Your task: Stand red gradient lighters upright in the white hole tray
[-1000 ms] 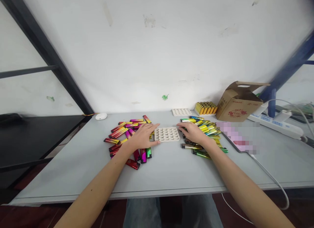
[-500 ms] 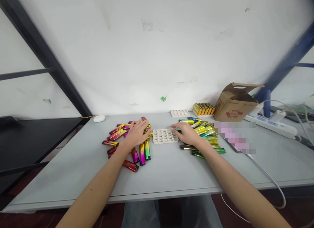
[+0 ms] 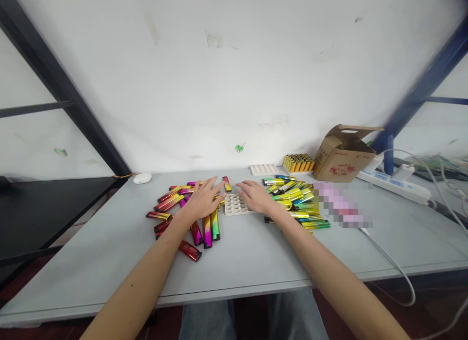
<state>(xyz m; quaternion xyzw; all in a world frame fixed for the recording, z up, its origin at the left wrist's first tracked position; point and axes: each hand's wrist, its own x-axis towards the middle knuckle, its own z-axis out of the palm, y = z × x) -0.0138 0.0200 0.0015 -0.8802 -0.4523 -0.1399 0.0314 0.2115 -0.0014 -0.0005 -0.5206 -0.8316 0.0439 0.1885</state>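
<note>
Head view: grey table (image 3: 256,262) is adjoining white wall (image 3: 256,86). Lighters (image 3: 207,231) are flanking the holed tray (image 3: 232,204); left hand (image 3: 199,199) is sitting left of it, fingers splayed, right hand (image 3: 258,198) over it, grip unclear.

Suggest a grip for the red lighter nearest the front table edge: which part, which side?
I'd pinch the red lighter mid-body across its long sides, from above right: it lies flat, and the left forearm crowds its left end.

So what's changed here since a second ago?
Your right hand has moved left over the front tray; your left hand drew back slightly left; one red-yellow lighter shifted right. No grip is clear. The back tray and cardboard box stayed put.
</note>
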